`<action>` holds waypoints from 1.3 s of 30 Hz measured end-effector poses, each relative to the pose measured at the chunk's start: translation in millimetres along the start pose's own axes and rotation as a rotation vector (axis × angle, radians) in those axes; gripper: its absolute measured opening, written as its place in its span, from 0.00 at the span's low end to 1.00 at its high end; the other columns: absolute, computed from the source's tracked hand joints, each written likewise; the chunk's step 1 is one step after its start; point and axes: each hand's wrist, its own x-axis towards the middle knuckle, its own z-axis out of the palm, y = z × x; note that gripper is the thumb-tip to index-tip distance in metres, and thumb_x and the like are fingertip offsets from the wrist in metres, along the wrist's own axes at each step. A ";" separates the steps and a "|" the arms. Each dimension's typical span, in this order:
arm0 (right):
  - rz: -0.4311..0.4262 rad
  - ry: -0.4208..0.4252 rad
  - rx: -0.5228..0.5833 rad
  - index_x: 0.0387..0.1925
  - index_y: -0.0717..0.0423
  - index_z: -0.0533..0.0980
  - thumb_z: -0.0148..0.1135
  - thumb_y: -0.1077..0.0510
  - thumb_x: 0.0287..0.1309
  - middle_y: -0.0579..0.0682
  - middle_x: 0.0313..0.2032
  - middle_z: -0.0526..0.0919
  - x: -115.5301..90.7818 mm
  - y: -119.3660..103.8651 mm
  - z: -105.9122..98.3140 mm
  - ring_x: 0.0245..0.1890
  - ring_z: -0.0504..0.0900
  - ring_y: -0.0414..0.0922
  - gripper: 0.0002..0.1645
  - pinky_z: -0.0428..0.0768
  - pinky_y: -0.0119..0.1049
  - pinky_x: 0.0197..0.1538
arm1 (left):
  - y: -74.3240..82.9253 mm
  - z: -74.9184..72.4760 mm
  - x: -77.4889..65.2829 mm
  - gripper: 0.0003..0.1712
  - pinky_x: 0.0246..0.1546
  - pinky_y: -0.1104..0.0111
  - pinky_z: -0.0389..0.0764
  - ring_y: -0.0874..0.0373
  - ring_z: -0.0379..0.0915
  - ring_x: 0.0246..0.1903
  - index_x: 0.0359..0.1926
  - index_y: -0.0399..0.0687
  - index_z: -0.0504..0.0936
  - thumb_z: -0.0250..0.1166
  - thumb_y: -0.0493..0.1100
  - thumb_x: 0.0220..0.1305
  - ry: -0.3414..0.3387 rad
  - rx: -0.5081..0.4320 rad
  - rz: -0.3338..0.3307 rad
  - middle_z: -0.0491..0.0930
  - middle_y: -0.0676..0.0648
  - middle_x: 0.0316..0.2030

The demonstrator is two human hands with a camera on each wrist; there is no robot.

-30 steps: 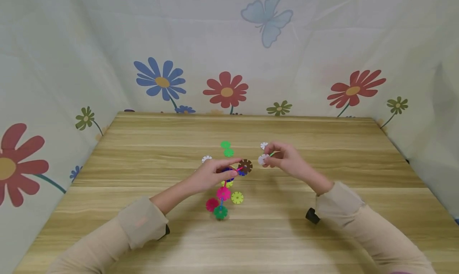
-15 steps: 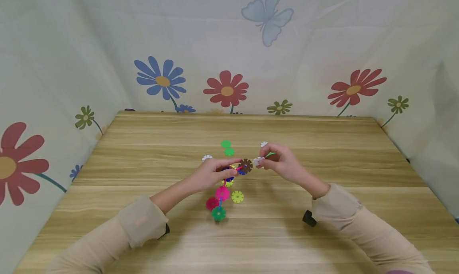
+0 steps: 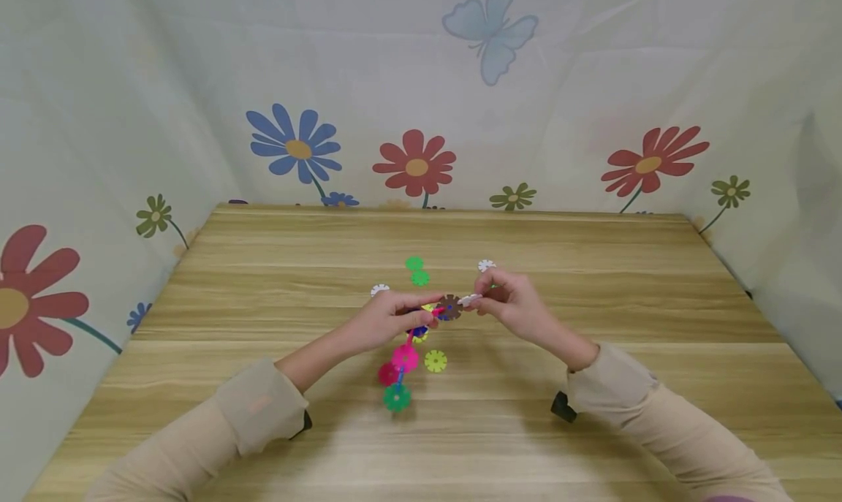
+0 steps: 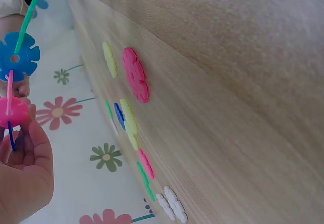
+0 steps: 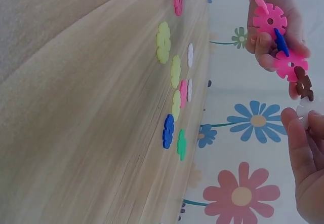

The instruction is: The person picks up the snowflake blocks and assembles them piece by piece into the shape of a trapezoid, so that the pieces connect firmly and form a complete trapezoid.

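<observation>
My left hand [image 3: 384, 323] holds a chain of interlocking plastic snowflake discs above the table. Pink [image 3: 405, 358] and green [image 3: 397, 397] discs hang at its near end. In the right wrist view, a dark blue disc [image 5: 281, 42] and a pink disc [image 5: 291, 65] lie by the left fingers. At the chain's far end is a brown disc [image 3: 450, 307]. My right hand [image 3: 522, 308] pinches a white disc [image 3: 468, 300] between thumb and fingers. The white disc meets the brown disc's edge; whether their slots are engaged, I cannot tell.
Loose discs lie flat on the wooden table [image 3: 592, 268]: two green discs [image 3: 419, 278] at the back, a white disc [image 3: 486, 266] behind my right hand, another white disc [image 3: 380, 290] left, a yellow disc [image 3: 435, 361] and a red-pink disc [image 3: 389, 374] nearer. A flowered cloth [image 3: 559, 122] surrounds the table.
My right hand has moved left with the white disc, bringing it from apart to the brown disc's edge, and the disc has tilted flatter. The chain's green end has swung slightly nearer and left.
</observation>
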 end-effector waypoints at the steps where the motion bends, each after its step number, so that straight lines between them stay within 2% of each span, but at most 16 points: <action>1: -0.010 0.002 -0.005 0.25 0.69 0.69 0.54 0.77 0.48 0.64 0.26 0.77 -0.3 -0.3 0.3 0.22 0.78 0.35 0.05 0.78 0.28 0.25 | -0.1 -0.2 -0.2 0.23 0.22 0.74 0.69 0.61 0.71 0.26 0.58 0.42 0.69 0.52 0.44 0.62 -0.003 0.001 0.004 0.81 0.38 0.37; 4: -0.031 0.000 -0.023 0.24 0.70 0.70 0.54 0.78 0.47 0.64 0.25 0.77 -1.0 -0.8 1.3 0.22 0.77 0.35 0.05 0.78 0.28 0.24 | -0.5 -0.7 -0.6 0.23 0.22 0.75 0.70 0.60 0.73 0.28 0.57 0.41 0.70 0.53 0.44 0.62 -0.016 -0.009 0.009 0.81 0.36 0.37; 9: -0.051 -0.019 -0.073 0.23 0.69 0.71 0.55 0.79 0.45 0.62 0.23 0.78 -2.5 -0.8 2.9 0.21 0.78 0.38 0.06 0.78 0.29 0.24 | -1.0 -1.0 -0.9 0.22 0.23 0.76 0.71 0.47 0.77 0.34 0.55 0.39 0.71 0.54 0.43 0.62 -0.035 -0.020 0.019 0.81 0.34 0.35; 11: -0.070 -0.027 -0.102 0.23 0.68 0.71 0.56 0.78 0.45 0.61 0.23 0.79 -3.1 -0.7 3.6 0.21 0.78 0.40 0.07 0.78 0.29 0.23 | -0.8 -0.9 -1.3 0.22 0.25 0.76 0.71 0.45 0.77 0.35 0.55 0.38 0.71 0.54 0.43 0.62 -0.040 -0.013 0.015 0.81 0.35 0.34; 18: -0.114 -0.043 -0.161 0.22 0.65 0.71 0.57 0.77 0.44 0.58 0.22 0.79 -3.5 1.3 7.0 0.20 0.79 0.44 0.08 0.77 0.28 0.23 | -0.5 -1.9 -3.5 0.21 0.24 0.75 0.69 0.59 0.75 0.29 0.55 0.36 0.70 0.53 0.42 0.62 -0.048 0.008 -0.005 0.81 0.35 0.34; 25: -0.134 -0.017 -0.120 0.22 0.67 0.71 0.58 0.78 0.42 0.60 0.21 0.79 -3.7 1.8 10.4 0.19 0.78 0.45 0.08 0.78 0.29 0.22 | -1.8 -2.8 -4.0 0.21 0.22 0.75 0.67 0.51 0.75 0.30 0.54 0.38 0.71 0.53 0.42 0.62 -0.050 0.000 0.006 0.82 0.36 0.33; 29: -0.119 -0.023 -0.092 0.22 0.68 0.70 0.58 0.78 0.43 0.61 0.21 0.79 -4.9 1.2 11.9 0.18 0.78 0.47 0.07 0.78 0.32 0.22 | -1.6 -3.0 -3.9 0.20 0.22 0.74 0.68 0.51 0.75 0.29 0.54 0.38 0.72 0.53 0.42 0.62 -0.056 -0.011 0.013 0.81 0.35 0.33; 35: -0.042 -0.044 -0.103 0.24 0.66 0.70 0.57 0.76 0.46 0.60 0.22 0.78 -2.8 -0.5 13.2 0.20 0.79 0.44 0.07 0.79 0.36 0.24 | -1.0 -5.7 -4.5 0.21 0.25 0.69 0.72 0.61 0.71 0.25 0.55 0.41 0.72 0.53 0.44 0.62 -0.074 0.030 -0.009 0.81 0.37 0.34; 39: 0.048 -0.058 -0.075 0.26 0.67 0.69 0.55 0.75 0.49 0.61 0.26 0.77 2.5 -1.3 11.5 0.25 0.80 0.53 0.05 0.80 0.39 0.27 | -1.1 -7.4 -3.2 0.23 0.31 0.67 0.75 0.58 0.74 0.31 0.58 0.45 0.69 0.54 0.47 0.62 -0.092 0.045 -0.032 0.81 0.41 0.37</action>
